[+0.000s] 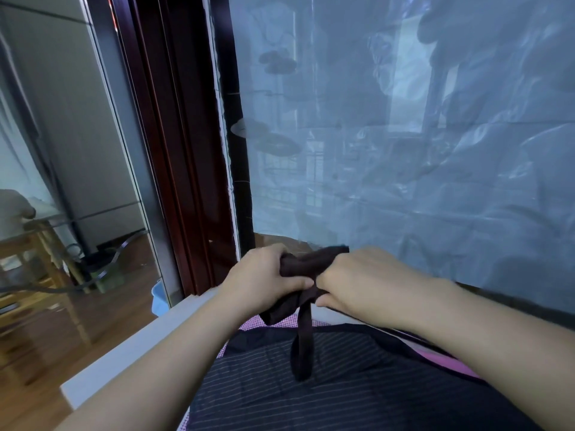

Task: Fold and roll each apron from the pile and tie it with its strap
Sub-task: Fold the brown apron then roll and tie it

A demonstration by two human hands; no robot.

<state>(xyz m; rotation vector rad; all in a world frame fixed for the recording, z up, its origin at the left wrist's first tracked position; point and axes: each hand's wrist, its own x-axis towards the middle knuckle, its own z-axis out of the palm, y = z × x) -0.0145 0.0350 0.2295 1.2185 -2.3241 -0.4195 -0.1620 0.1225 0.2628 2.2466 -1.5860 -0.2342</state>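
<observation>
Item: rolled apron (311,259), dark brown, held in the air above the pile, between the two hands and in front of the film-covered window (404,135).

Hands: close together, both clamped on the roll. Left hand (264,278) wraps its left end, thumb laid across the front. Right hand (357,275) grips the right end, fingers curled under; whether it also pinches the strap cannot be told.

Axis: the roll runs left to right, the right end tilted up and away.

Strap (303,337): leaves the roll at its middle, just beside the right thumb, and hangs as a loose loop toward the person. The right hand is nearer to it; tying looks unfinished.

Below: striped apron (311,384), spread flat over pink fabric (435,357) on the white desk (140,346).
</observation>
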